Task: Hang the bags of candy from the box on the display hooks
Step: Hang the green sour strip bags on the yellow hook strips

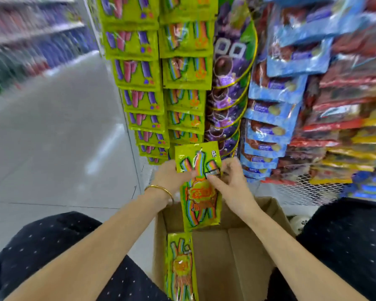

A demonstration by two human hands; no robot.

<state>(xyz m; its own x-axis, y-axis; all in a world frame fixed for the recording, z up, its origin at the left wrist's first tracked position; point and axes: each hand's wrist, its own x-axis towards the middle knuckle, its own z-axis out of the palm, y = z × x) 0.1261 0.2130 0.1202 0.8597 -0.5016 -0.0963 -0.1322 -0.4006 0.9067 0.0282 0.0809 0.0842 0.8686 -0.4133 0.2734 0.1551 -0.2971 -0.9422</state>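
Just above the far rim of the cardboard box (269, 206), two green candy bags are being held up together: the upper bag (197, 157) is overlapping the top of the lower bag (201, 207), whose bottom edge is hanging down into the box's opening. The left grip (172, 177) is grasping the upper bag's left edge, thumb lying across its front, and the right grip (230, 181) is pinching that bag's lower right corner, fingers curled. A gold bangle (160, 190) is sitting on the left wrist. Inside the box, against its left wall, a third bag (179, 266) of the same kind is standing on edge. Beyond the box, directly behind the held bags, a column of matching rainbow-strip bags (183, 70) is hanging on the display, with green purple-and-pink-strip bags (137, 72) to the left and round purple bags (230, 72), blue bags (280, 90) and red and yellow packs (345, 109) to the right. White wire mesh (302, 190) is showing just past the box's far right corner. Dark dotted trouser knees (41, 246) are flanking the box, and grey floor (52, 127) is stretching away to its left.
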